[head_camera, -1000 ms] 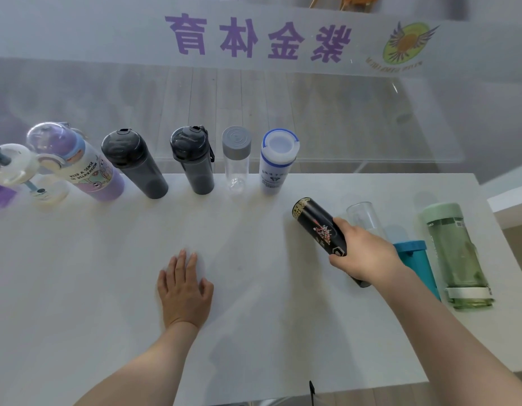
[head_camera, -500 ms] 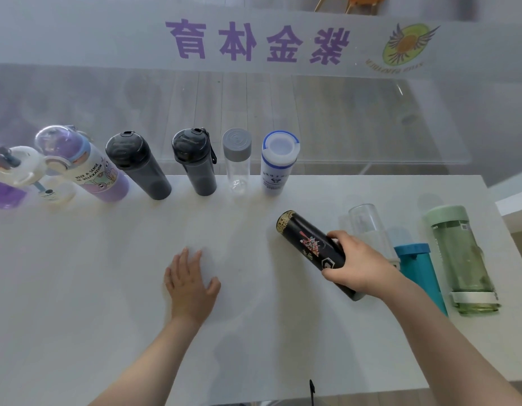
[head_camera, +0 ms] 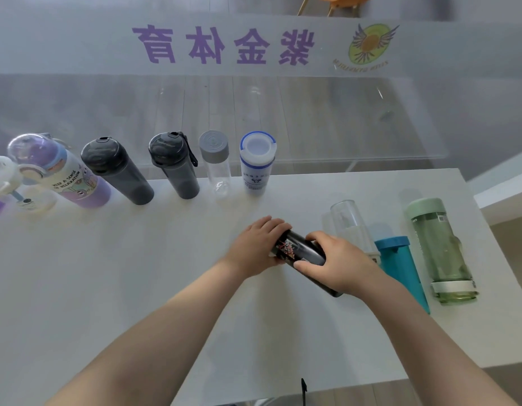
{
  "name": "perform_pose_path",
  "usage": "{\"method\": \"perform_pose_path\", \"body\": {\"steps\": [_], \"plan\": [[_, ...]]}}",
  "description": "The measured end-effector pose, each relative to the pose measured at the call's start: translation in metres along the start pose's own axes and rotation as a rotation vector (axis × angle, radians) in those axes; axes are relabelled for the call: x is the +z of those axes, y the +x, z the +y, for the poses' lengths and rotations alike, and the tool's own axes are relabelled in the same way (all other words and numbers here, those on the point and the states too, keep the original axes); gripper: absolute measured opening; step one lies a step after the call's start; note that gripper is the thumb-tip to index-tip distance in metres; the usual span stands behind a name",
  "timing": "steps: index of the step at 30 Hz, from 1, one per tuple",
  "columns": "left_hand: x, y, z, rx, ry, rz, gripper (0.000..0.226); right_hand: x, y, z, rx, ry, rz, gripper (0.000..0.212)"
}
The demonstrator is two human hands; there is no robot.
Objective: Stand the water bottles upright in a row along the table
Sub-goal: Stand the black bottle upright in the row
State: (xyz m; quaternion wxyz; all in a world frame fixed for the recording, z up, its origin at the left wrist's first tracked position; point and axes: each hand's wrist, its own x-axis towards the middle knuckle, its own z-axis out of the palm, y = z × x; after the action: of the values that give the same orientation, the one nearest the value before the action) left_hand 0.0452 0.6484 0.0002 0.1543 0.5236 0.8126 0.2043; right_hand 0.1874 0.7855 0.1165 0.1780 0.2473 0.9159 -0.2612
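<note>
The left hand (head_camera: 253,247) has come off the tabletop (head_camera: 107,288) to join the right hand (head_camera: 338,262); both grips clamp the tilted black bottle (head_camera: 300,250); uprighting likely follows.

A sports venue — the glass partition (head_camera: 283,118) bears purple club lettering (head_camera: 224,45).

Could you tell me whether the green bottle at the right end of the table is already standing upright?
No, the green bottle lies on its side on the table, next to the teal bottle, which is also lying down.
</note>
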Motion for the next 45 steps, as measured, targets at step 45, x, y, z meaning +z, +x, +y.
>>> {"method": "perform_pose_path", "body": {"steps": [45], "plan": [[0.026,-0.057,-0.04,-0.598,0.139,-0.228,0.105,0.014,0.095,0.026,-0.135,0.597,0.396,0.072]]}}
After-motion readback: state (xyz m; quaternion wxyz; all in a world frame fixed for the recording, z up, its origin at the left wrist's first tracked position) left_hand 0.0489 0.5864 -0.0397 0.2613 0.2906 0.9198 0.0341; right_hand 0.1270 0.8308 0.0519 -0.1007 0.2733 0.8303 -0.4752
